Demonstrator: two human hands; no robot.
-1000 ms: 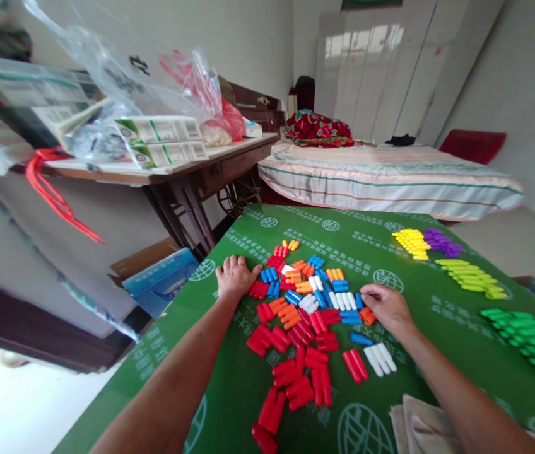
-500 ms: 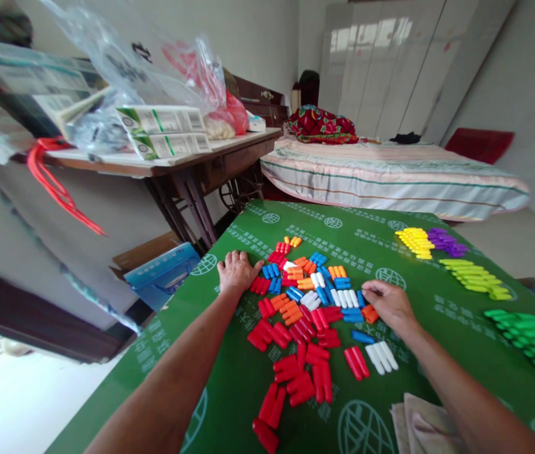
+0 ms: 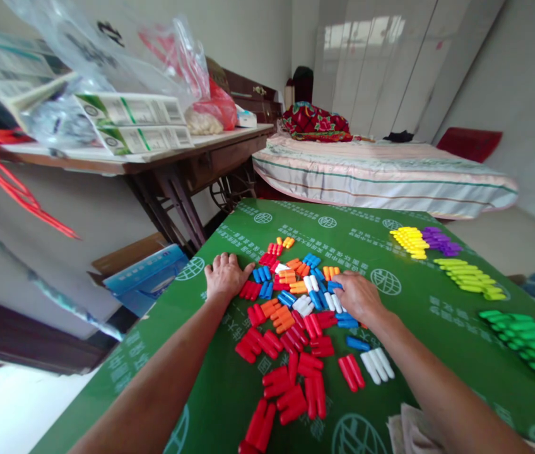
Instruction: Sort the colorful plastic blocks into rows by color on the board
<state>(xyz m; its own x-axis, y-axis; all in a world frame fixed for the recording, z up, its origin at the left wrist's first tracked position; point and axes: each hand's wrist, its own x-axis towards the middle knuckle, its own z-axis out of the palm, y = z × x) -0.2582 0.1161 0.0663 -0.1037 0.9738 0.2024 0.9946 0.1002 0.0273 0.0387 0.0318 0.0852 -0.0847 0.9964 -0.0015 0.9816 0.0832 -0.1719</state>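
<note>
My left hand (image 3: 226,276) lies flat on the green table (image 3: 220,403), fingers spread, beside a blue cluster (image 3: 262,274) of rounded, finger-like plastic pieces. My right hand (image 3: 361,296) reaches in from the right with bent fingers closed at a blue plastic piece (image 3: 334,285); the palm hides part of the pile there. Between my hands lie many similar pieces in small groups: orange (image 3: 282,319), white (image 3: 303,306) and red (image 3: 313,326). Closer to me are more red pieces (image 3: 291,403), a white group (image 3: 377,366) and a single blue piece (image 3: 357,343).
Sorted along the right side are yellow pieces (image 3: 409,241), purple pieces (image 3: 440,241), lime pieces (image 3: 470,277) and green pieces (image 3: 530,340). A folded cloth (image 3: 414,432) lies near my right forearm. Beyond stand a bed (image 3: 381,170) and a side table (image 3: 229,145) with boxes and bags.
My right hand has moved left and farther from me, from beside an orange piece to a blue one. My left hand stays flat in place. The view has shifted slightly.
</note>
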